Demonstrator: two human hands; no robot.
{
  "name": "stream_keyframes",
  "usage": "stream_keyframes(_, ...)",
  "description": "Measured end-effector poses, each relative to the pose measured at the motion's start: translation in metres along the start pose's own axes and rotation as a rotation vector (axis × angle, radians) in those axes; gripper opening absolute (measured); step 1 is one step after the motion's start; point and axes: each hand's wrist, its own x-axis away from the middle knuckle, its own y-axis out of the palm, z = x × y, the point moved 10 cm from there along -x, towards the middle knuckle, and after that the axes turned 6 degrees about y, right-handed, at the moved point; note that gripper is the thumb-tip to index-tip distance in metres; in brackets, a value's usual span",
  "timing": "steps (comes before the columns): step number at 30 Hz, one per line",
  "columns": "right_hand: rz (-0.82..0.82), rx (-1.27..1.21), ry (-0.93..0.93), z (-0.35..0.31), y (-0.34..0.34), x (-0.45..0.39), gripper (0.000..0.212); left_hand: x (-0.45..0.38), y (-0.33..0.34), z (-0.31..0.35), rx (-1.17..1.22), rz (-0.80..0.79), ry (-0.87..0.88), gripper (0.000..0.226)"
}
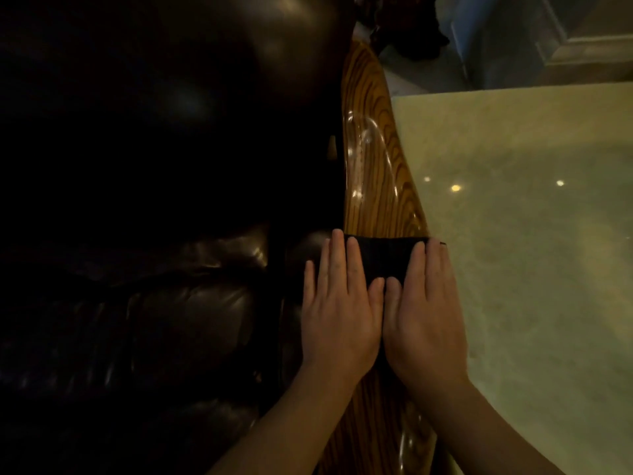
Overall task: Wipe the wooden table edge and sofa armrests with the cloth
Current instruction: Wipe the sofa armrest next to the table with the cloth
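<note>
A black cloth [383, 257] lies across the glossy wooden armrest [371, 159], which runs away from me between the sofa and the table. My left hand [339, 303] and my right hand [428, 303] rest side by side, palms down and fingers flat, pressing on the cloth. Most of the cloth is hidden under the two hands; only a dark strip shows between and ahead of the fingers. The dark brown leather sofa [154, 234] fills the left half of the view.
A pale stone-like tabletop [531, 217] with light reflections lies to the right, touching the wooden strip. Beyond it at the top right are a bluish floor area and a wall moulding [582, 42]. Dark objects sit at the far end of the wood.
</note>
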Motion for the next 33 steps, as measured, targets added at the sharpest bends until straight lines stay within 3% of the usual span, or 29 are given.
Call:
stream_keyframes(11, -0.112, 0.041, 0.016, -0.009, 0.006, -0.046, 0.063, -0.042, -0.003, -0.01, -0.007, -0.07, -0.038, 0.06)
stream_keyframes(26, -0.255, -0.104, -0.03, -0.035, 0.026, -0.179, 0.062, -0.164, -0.007, -0.035, 0.199, -0.028, -0.14, 0.063)
stream_keyframes(33, -0.28, -0.157, -0.031, -0.049, 0.036, -0.237, 0.061, -0.22, -0.014, -0.047, 0.159, 0.01, -0.188, 0.063)
